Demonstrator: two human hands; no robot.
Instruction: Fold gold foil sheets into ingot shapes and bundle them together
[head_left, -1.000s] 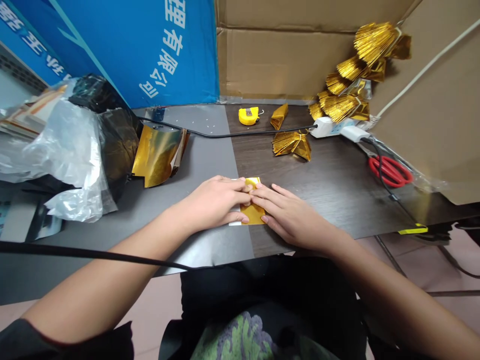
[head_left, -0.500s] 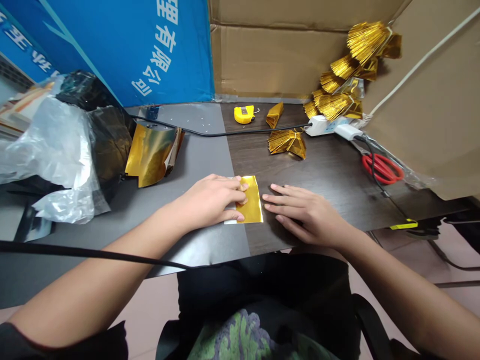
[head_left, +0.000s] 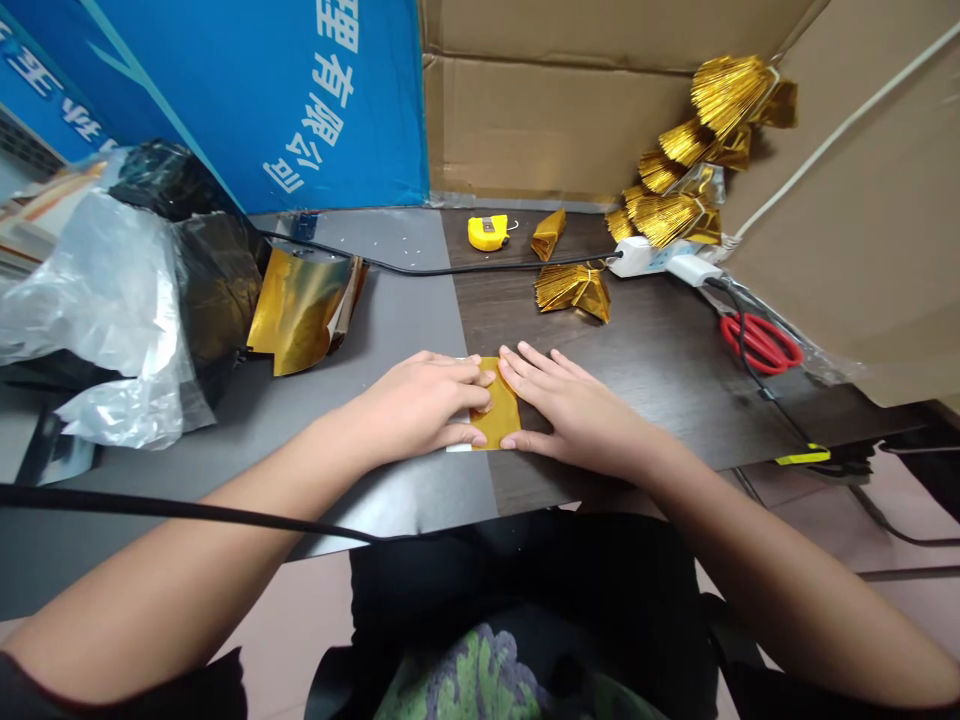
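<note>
A small sheet of gold foil paper [head_left: 496, 418] lies on the desk in front of me, with a white edge showing at its lower left. My left hand [head_left: 420, 405] holds its left part down, fingers bent and the thumb near the lower edge. On the other side, my right hand [head_left: 576, 412] rests open, its fingers stretched out and its index finger and thumb touching the sheet's right edge. The palms hide whatever lies beneath them. Larger gold foil sheets [head_left: 296, 310] lie curled to the left of my left hand.
Behind are a yellow tape measure [head_left: 487, 233], a folded gold piece [head_left: 548, 235] and a pleated gold fan [head_left: 574, 288]. Several tied gold fans [head_left: 724, 95] are stacked beside a white power strip [head_left: 637, 256]. Red-handled scissors [head_left: 761, 343], a black cable [head_left: 442, 269] and plastic bags [head_left: 127, 290] lie around.
My right hand has moved left, from beside the gold foil paper onto its right edge. The left hand stays pressed on the sheet.
</note>
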